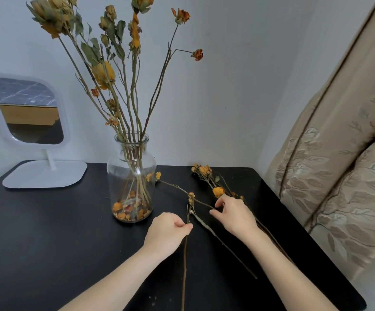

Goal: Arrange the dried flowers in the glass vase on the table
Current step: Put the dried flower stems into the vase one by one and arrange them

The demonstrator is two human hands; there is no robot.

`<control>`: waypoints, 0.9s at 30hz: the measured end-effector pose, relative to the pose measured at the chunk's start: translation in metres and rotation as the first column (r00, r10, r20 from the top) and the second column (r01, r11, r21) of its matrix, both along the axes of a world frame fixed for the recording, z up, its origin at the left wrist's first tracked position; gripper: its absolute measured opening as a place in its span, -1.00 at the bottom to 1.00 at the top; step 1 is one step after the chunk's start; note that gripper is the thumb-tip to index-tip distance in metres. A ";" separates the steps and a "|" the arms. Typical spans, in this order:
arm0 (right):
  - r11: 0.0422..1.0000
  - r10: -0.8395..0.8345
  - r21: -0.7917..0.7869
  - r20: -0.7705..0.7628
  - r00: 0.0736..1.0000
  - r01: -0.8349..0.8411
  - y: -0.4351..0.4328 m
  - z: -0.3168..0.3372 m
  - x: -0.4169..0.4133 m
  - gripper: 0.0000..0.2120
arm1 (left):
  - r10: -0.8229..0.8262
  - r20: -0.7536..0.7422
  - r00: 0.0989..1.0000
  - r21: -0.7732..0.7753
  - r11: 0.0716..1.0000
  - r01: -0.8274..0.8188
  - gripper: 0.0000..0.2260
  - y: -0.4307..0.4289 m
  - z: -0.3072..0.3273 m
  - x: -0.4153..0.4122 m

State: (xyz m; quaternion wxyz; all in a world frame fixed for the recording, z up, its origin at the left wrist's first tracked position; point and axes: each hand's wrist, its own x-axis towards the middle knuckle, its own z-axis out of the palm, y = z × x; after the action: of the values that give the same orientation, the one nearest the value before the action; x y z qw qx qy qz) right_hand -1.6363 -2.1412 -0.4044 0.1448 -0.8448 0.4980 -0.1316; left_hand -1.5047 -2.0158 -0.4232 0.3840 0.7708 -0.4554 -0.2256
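now left hand (168, 230) pinches thin stem (184, 265) — right hand (233, 216), flowered stem (175, 186).

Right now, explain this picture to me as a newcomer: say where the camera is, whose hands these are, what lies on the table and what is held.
No machine here: a person wears one camera on the head, looking down at their own bare hands. The left hand pinches a long stem; the right hand pinches a thinner stem. On the black table stand a glass vase already holding dried flowers and a white mirror; more loose flowers lie behind the right hand.
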 end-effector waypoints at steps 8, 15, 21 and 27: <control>0.999 -0.030 -0.013 0.026 0.999 0.030 -0.007 -0.002 0.002 -0.85 | 0.003 0.000 1.000 0.012 1.000 -0.003 -0.77 0.004 -0.001 0.002; 0.993 -0.116 0.043 0.107 0.987 0.112 -0.014 0.005 -0.006 -0.87 | 0.025 0.004 1.000 0.021 0.999 -0.025 -0.77 0.004 0.000 0.001; 0.987 -0.137 0.098 0.117 0.984 0.126 -0.012 0.005 -0.009 -0.88 | 0.061 -0.005 0.998 -0.037 0.997 -0.061 -0.77 0.014 0.006 0.006; 0.977 -0.117 0.213 0.414 0.903 0.030 -0.010 0.034 -0.011 -0.88 | 0.054 -0.076 0.996 -0.207 0.976 -0.069 -0.82 0.030 0.028 0.017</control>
State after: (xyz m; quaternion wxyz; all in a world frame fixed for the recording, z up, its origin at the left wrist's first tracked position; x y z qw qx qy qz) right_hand -1.6473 -2.1513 -0.3705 0.3291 -0.7575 0.4969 -0.2664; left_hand -1.4878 -1.9863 -0.3953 0.4855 0.7315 -0.4388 -0.1915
